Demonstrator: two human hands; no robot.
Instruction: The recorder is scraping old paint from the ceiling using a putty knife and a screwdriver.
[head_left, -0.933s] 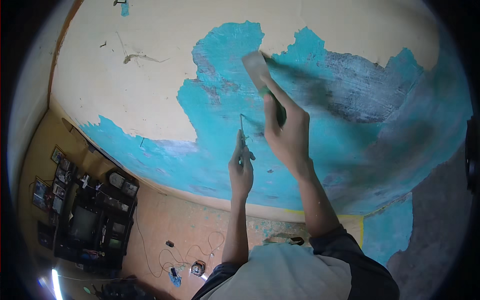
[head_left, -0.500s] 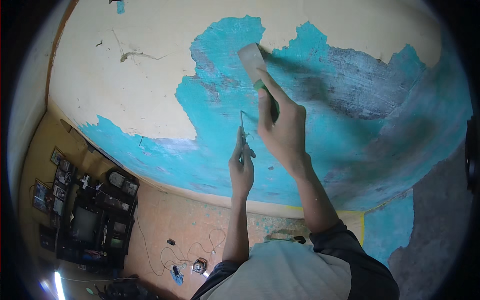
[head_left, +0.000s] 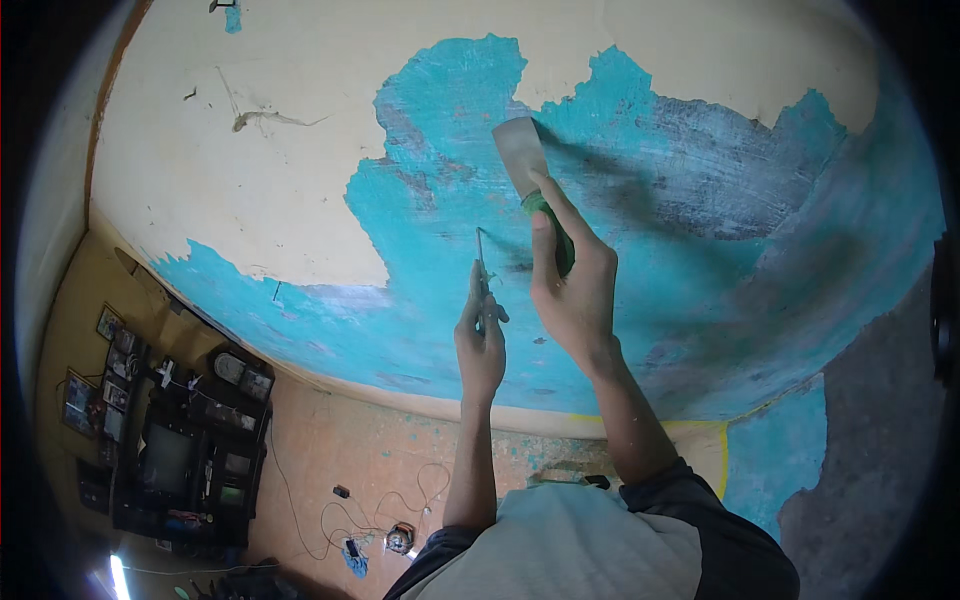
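My right hand (head_left: 580, 285) is closed around the green handle of a putty knife (head_left: 520, 152), its index finger laid along the base of the wide metal blade. The blade lies over turquoise paint, below the ragged edge of the cream layer on the wall (head_left: 430, 270). Lower and to the left, my left hand (head_left: 481, 350) grips a thin, narrow tool (head_left: 480, 245) with a slim metal tip pointing up the wall. Its handle is mostly hidden by the fingers, so its kind is unclear. Grey bare patches (head_left: 690, 165) show right of the putty knife.
Paint flakes (head_left: 440, 435) are scattered on the orange-brown floor (head_left: 310, 430) along the wall's foot. A cable (head_left: 290, 500) and a small round metallic object (head_left: 400, 538) lie there too. At the left stands a dark cabinet (head_left: 190, 440) with a television (head_left: 168, 458).
My right hand has drawn the putty knife down and slightly right, away from the cream paint edge. My left hand with the thin tool has barely shifted.
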